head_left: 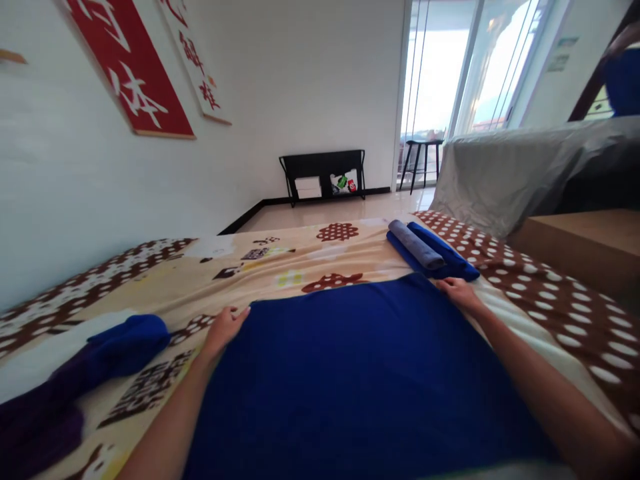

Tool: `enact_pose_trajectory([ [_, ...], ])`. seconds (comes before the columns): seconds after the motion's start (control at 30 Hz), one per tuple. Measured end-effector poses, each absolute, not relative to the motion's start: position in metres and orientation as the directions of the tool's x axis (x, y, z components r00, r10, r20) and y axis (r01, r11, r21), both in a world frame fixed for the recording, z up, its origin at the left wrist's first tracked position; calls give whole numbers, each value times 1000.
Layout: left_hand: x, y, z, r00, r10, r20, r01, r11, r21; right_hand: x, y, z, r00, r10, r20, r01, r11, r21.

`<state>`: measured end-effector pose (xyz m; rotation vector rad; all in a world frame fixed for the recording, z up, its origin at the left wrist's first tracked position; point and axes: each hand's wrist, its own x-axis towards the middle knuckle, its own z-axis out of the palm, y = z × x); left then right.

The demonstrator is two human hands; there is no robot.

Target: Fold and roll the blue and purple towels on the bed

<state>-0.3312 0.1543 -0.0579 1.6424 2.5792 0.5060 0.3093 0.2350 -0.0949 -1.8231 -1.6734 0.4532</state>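
Observation:
A dark blue towel [345, 373] lies spread over the bed in front of me, its near part running toward the bottom of the view. My left hand [227, 328] pinches its far left corner, thumb on the cloth. At the far right corner, my right hand [459, 294] has its fingers closed on the towel's edge. Just beyond the right hand rests a rolled grey towel [416, 244] on folded blue cloth [455, 261]. Left of my left arm lies a crumpled heap of blue and dark purple cloth [115, 347].
A patterned cream and brown bedspread [270, 257] covers the bed. Along the right stand a brown box [590, 233] and a plastic-covered piece of furniture [500, 167]. A black rack [323, 163] is by the far wall, a stool [423, 150] by the glass door.

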Motion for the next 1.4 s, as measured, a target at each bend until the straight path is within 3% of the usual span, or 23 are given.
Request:
enact_pose_trajectory([
  [0.13,-324,190,-81,-480,860,173,864,429,264,286,266,-105,69,990,124,803,19,-596],
  [0.3,-336,198,-90,-445,860,251,885,378,273,270,269,-109,-33,976,215,825,148,-545],
  [0.47,-361,187,-81,-418,834,361,902,335,272,270,273,-94,-41,956,291,840,191,-508],
  [0.63,-402,174,-61,-429,819,380,901,361,241,249,291,-87,-100,947,306,864,235,-446],
  [1.0,-393,166,-55,-416,839,351,907,413,87,200,297,-89,16,963,268,965,55,-256],
  [1.1,-364,159,-50,-322,863,389,939,343,18,185,285,-81,-94,940,327,963,169,-208],
  [1.17,-326,162,-51,-174,911,373,980,198,-25,152,274,-77,-243,905,348,930,319,-181],
  [1.3,-224,188,-76,151,966,211,989,-147,-33,45,246,-84,-570,767,296,753,631,-185],
  [1.4,-199,196,-95,204,973,108,979,-205,2,8,237,-94,-666,703,250,666,711,-225],
])
